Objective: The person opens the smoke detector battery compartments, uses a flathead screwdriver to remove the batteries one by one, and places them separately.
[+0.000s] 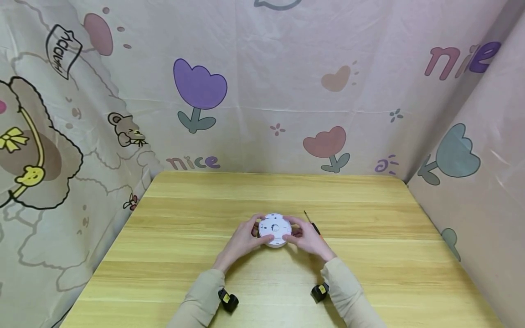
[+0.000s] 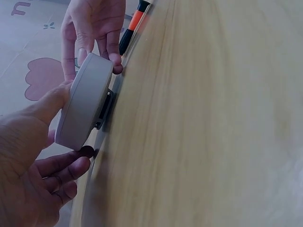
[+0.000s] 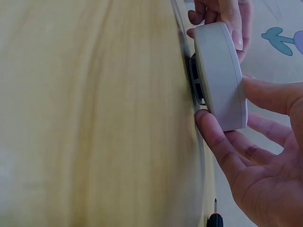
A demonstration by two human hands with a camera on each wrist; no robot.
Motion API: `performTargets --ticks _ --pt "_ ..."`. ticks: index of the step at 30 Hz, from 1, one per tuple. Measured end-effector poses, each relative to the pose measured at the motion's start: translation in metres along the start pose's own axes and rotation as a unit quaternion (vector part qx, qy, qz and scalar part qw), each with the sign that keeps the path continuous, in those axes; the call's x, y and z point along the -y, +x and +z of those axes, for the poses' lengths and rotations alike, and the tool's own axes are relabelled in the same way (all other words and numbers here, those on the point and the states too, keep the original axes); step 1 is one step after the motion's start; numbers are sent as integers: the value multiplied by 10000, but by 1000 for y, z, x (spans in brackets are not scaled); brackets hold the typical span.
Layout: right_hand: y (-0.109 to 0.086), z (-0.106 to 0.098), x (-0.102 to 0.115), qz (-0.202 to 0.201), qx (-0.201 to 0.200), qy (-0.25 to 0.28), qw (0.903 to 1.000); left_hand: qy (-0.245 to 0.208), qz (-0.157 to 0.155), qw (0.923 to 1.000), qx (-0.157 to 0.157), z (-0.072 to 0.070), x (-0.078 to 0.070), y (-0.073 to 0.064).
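Observation:
A white, round, disc-shaped device (image 1: 275, 230) with small dark markings on its face is held between both hands, above the middle of the table. My left hand (image 1: 243, 237) grips its left rim, thumb on the face and fingers around the edge. On the opposite rim, my right hand (image 1: 310, 238) holds it in the same way. The left wrist view shows the device's thick pale side wall (image 2: 85, 101) and a dark bracket-like part (image 2: 105, 111) under it. Whether that part touches the table cannot be told.
A screwdriver (image 1: 315, 228) with a black and orange handle lies just beyond the right hand. The wooden table (image 1: 197, 209) meets a patterned cloth backdrop (image 1: 254, 91) at its back. Small black and yellow wrist-worn devices (image 1: 228, 301) hang by both sleeves.

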State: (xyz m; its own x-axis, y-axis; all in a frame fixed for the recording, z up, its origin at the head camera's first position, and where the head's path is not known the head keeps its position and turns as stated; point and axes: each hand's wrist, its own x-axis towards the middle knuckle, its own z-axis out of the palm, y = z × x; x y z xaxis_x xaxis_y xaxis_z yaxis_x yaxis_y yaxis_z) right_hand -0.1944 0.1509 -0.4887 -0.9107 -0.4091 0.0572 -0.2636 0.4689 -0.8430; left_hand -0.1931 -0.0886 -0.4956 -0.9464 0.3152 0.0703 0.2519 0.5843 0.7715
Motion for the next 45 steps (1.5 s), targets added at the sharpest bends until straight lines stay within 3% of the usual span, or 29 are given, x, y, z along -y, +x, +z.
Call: performTargets --ticks 16,25,45 --pt "11 -9 4 -106 225 -399 9989 -11 -27 10000 49 -6 -3 5" --pt "14 -12 9 -116 315 -832 9960 217 138 9997 60 -8 -5 8" --pt "16 -12 5 62 333 -598 9976 253 329 9990 155 -11 -7 10"
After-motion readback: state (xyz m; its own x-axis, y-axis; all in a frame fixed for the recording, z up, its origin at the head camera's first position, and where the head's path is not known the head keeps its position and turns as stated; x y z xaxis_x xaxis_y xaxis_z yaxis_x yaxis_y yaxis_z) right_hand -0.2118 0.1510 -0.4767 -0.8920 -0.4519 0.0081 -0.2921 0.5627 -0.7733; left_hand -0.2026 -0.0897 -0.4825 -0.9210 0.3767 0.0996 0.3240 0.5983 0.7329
